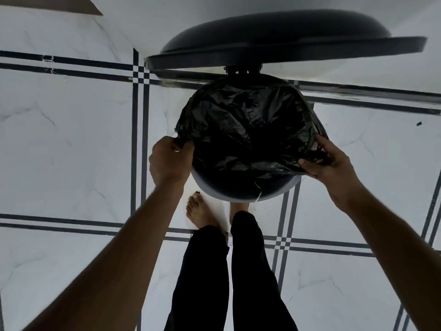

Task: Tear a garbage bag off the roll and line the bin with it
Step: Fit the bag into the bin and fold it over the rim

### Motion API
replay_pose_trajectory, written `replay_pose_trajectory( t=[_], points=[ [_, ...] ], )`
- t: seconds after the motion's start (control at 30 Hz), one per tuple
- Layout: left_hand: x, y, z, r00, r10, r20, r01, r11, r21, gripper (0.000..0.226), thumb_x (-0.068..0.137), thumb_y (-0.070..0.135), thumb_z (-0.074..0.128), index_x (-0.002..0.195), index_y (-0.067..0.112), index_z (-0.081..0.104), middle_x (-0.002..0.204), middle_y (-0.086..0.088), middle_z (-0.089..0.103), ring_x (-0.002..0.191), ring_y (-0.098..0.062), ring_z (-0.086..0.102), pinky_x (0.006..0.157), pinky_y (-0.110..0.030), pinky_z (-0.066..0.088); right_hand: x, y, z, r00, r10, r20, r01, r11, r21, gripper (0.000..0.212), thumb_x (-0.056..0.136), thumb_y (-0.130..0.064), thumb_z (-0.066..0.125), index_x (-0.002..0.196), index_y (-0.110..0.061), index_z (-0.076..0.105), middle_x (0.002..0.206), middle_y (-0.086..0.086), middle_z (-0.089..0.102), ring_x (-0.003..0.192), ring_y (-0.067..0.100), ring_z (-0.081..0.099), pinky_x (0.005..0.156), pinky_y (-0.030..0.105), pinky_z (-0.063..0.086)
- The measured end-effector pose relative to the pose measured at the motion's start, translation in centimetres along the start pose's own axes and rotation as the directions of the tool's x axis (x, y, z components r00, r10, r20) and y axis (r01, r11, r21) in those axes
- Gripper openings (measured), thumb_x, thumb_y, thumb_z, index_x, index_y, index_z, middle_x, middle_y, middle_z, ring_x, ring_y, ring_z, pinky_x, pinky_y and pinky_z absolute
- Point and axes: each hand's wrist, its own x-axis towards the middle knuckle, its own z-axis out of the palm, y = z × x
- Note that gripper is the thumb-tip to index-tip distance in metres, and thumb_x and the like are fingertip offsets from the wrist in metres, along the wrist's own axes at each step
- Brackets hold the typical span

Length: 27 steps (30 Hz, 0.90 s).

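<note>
A black garbage bag (245,130) is spread over the mouth of a round pedal bin (214,191), seen from straight above. The bag's edge is folded over the far and side rim; the near grey rim is bare. The bin's dark lid (281,41) stands raised behind it. My left hand (170,158) pinches the bag's edge at the bin's left side. At the right side, my right hand (330,161) grips the bag's edge with fingers spread over the plastic. No roll is in view.
White marble-look floor tiles with dark double lines (139,130) surround the bin. My bare left foot (200,212) and dark-trousered legs (241,271) stand just in front of the bin. A white wall (167,17) rises behind the lid.
</note>
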Motion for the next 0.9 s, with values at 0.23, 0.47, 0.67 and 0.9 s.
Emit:
replay_pose_trajectory(
  t=[0.23,0.47,0.67,0.9],
  points=[
    [-1.6,-2.3,-0.8,0.999,-0.042,0.034,0.046,0.991,-0.122,0.022,0.086,0.016,0.068,0.101,0.025,0.056,0.090,0.008,0.067,0.078,-0.015,0.067,0.078,-0.045,0.060,-1.2,0.5,-0.7,0.990,-0.045,-0.137,0.044,0.999,-0.011,0.037,0.080,0.014,0.068,0.097,-0.019,0.067,0.091,0.007,0.065,0.073,0.007,0.067,0.066,0.021,0.057],
    [-2.2,-4.8,-0.3,0.990,0.018,0.138,-0.015,1.000,-0.022,0.021,0.086,0.013,0.066,0.103,0.021,0.058,0.088,0.006,0.070,0.071,-0.016,0.072,0.071,-0.046,0.062,-2.1,3.4,-1.2,0.992,0.070,-0.109,-0.065,0.997,0.045,0.024,0.080,0.012,0.070,0.085,-0.011,0.064,0.086,0.006,0.069,0.082,0.025,0.066,0.084,0.038,0.057],
    [-1.1,-5.0,-1.1,0.935,-0.058,0.350,0.116,0.983,-0.145,0.006,0.091,-0.003,0.059,0.093,0.001,0.064,0.092,-0.018,0.072,0.073,-0.019,0.075,0.062,-0.030,0.062,-3.1,4.9,-0.3,0.979,0.182,-0.086,-0.174,0.980,0.099,0.022,0.084,0.007,0.067,0.094,-0.013,0.065,0.079,0.000,0.072,0.073,0.014,0.070,0.069,0.027,0.056],
    [0.2,-5.2,-2.4,0.869,0.049,0.493,-0.043,0.999,-0.023,0.017,0.079,0.003,0.068,0.095,0.006,0.065,0.091,-0.019,0.071,0.077,-0.025,0.062,0.069,-0.037,0.048,-1.6,4.1,1.1,0.983,0.179,0.029,-0.167,0.957,-0.239,0.032,0.074,0.018,0.067,0.091,-0.009,0.070,0.091,0.015,0.068,0.071,0.018,0.057,0.058,0.023,0.047]
  ],
)
